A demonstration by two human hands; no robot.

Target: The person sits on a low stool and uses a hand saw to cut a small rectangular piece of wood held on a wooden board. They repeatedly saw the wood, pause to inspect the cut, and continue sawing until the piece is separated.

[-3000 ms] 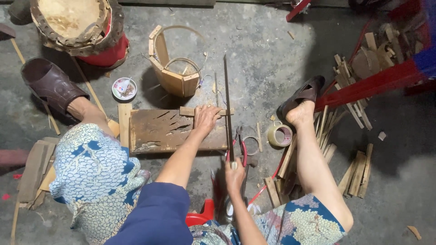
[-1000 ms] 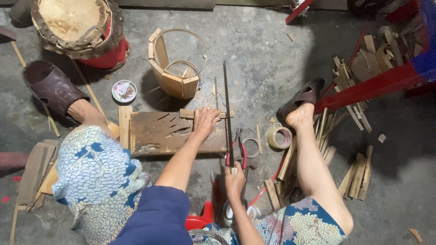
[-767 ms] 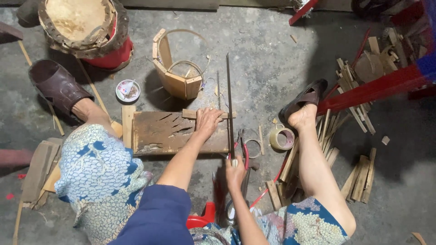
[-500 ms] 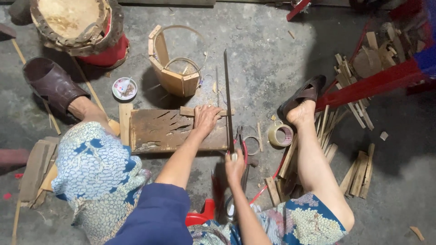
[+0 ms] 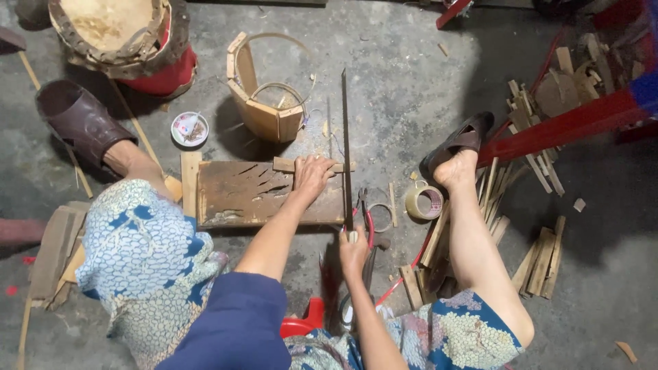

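Observation:
My left hand [image 5: 313, 175] presses a short wooden strip [image 5: 288, 165] down onto a scarred wooden board [image 5: 253, 195] lying on the concrete floor. Just below the board's right end, my right hand [image 5: 354, 250] grips the handle of a long thin saw blade [image 5: 345, 137]. The blade runs straight away from me and crosses the strip's right end. Red-handled pliers [image 5: 366, 216] lie beside my right hand. My legs in patterned trousers flank the board.
A partly built wooden-slat basket [image 5: 264, 109] stands beyond the board. A tape roll [image 5: 423, 203], a small dish [image 5: 190, 129], a red-based wooden drum [image 5: 130, 34] and heaps of wood offcuts [image 5: 541, 253] lie around. A red beam [image 5: 569, 127] slants at right.
The saw blade and my right hand have shifted slightly back and forth along the blade's line. My left hand has stayed on the strip.

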